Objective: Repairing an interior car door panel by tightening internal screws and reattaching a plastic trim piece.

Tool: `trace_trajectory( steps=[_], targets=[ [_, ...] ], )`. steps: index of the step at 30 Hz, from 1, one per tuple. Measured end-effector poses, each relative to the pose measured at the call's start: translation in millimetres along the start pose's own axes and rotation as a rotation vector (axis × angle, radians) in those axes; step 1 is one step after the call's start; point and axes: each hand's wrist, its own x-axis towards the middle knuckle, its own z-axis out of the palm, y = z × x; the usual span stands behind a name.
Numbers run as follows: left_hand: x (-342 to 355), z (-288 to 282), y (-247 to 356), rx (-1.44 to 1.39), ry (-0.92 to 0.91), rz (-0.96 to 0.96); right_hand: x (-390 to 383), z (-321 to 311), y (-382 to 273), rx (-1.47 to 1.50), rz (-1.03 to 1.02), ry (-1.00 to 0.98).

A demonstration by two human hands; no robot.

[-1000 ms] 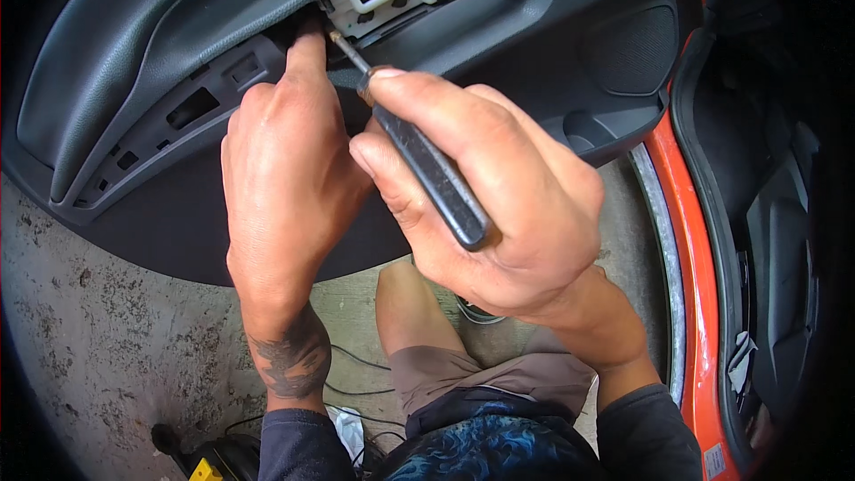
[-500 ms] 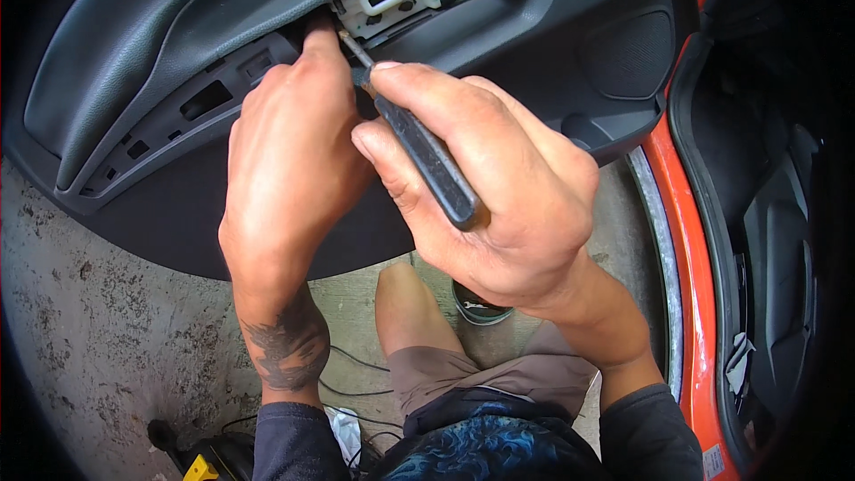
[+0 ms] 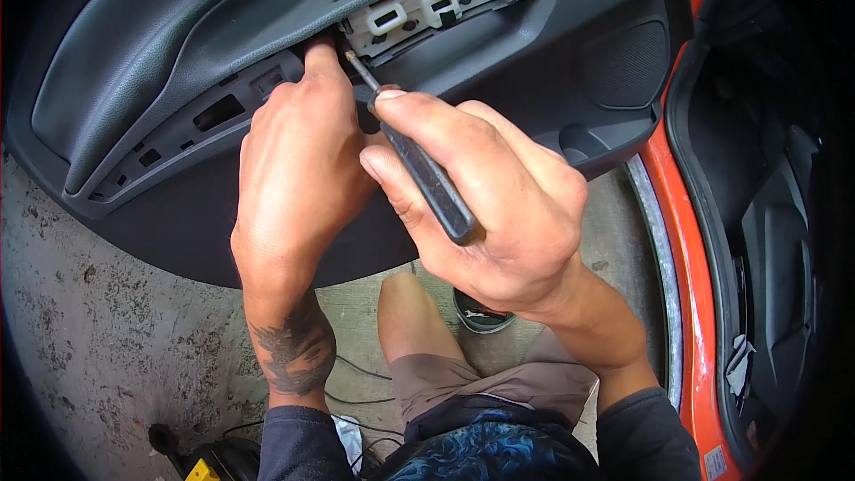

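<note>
My right hand (image 3: 485, 205) is closed around a screwdriver with a black handle (image 3: 426, 180). Its metal shaft points up-left, with the tip at the left end of a pale plastic bracket (image 3: 410, 20) on the dark grey car door panel (image 3: 134, 44). My left hand (image 3: 298, 156) is beside it, its forefinger reaching into the dark opening left of the bracket; the other fingers are curled and hidden, so what they grip, if anything, cannot be seen. A trim recess (image 3: 178, 129) with cutouts runs down-left from that opening.
A red car body (image 3: 686, 276) with a black door seal stands at the right. Below are concrete floor (image 3: 107, 321), my legs, a round container (image 3: 481, 321) with a wrench inside, black cables (image 3: 361, 396), white crumpled material (image 3: 349, 436) and a black-and-yellow object (image 3: 200, 465).
Both hands and the screwdriver have shifted slightly within the picture, and the door panel appears a little lower and to the right. The screwdriver stays in my right hand at the same spot.
</note>
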Motion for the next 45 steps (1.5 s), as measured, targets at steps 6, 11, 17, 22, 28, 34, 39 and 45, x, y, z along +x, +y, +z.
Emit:
trace_trajectory(
  steps=[6,11,17,22,28,34,39,45],
  targets=[
    [-1,-2,2,0.023,0.088,0.067,-1,3,-1,0.030,-0.010,-0.001],
    [-15,0,6,-0.087,0.098,0.013,-1,6,1,-0.002,-0.034,0.041],
    [-19,7,2,-0.178,0.194,-0.082,0,4,-1,-0.036,0.000,0.006],
    [-12,32,-5,-0.322,0.525,0.023,1,4,-2,-0.051,-0.017,-0.001],
    [-10,43,-5,-0.302,0.652,0.055,1,5,1,-0.046,-0.055,0.026],
    [-17,40,-2,-0.311,0.491,-0.005,3,-2,-4,-0.031,0.012,0.002],
    [-16,44,-6,-0.313,0.507,0.024,-1,3,1,-0.080,-0.030,0.033],
    [-9,49,-10,-0.360,0.660,0.113,0,6,-8,-0.087,0.022,0.033]
  ],
)
